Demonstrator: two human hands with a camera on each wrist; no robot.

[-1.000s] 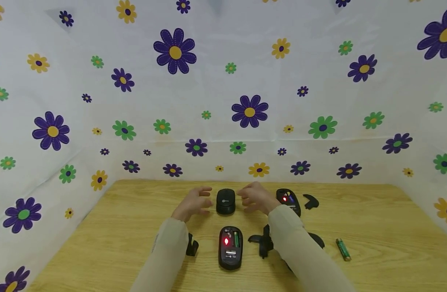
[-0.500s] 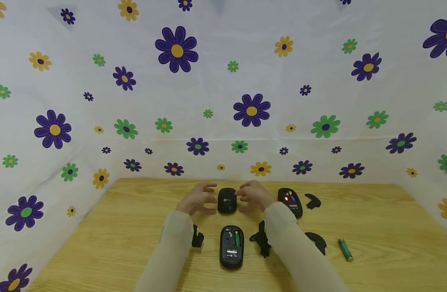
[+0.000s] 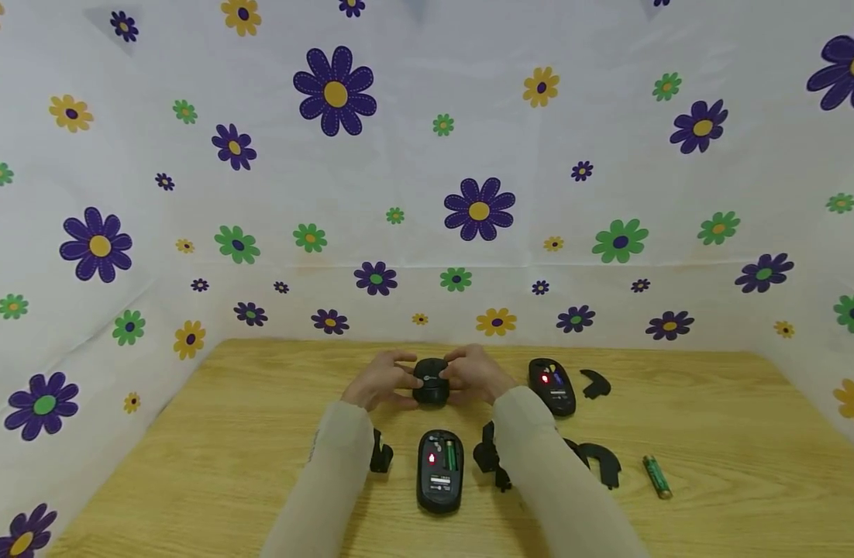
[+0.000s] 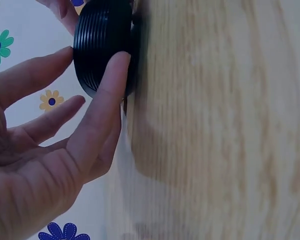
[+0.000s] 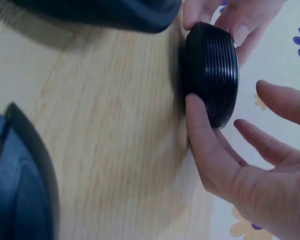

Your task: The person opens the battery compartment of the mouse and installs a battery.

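Observation:
A black computer mouse with a small logo sits right side up near the back of the table. My left hand holds it from the left, thumb at the near side and a fingertip over the top. From the other side my right hand grips it too. Ridges line the near end of the mouse in the left wrist view, where my left thumb lies on it. My right thumb presses the same mouse in the right wrist view. Its underside is hidden against the table.
An upturned mouse with a green battery and a red light lies nearer me. Another upturned mouse lies at right beside a curved black cover. Another black cover and a loose green battery lie right. A flowered cloth hangs behind.
Both hands have moved inward from either side of the mouse and now have their fingers on it. The mouse has stayed in place.

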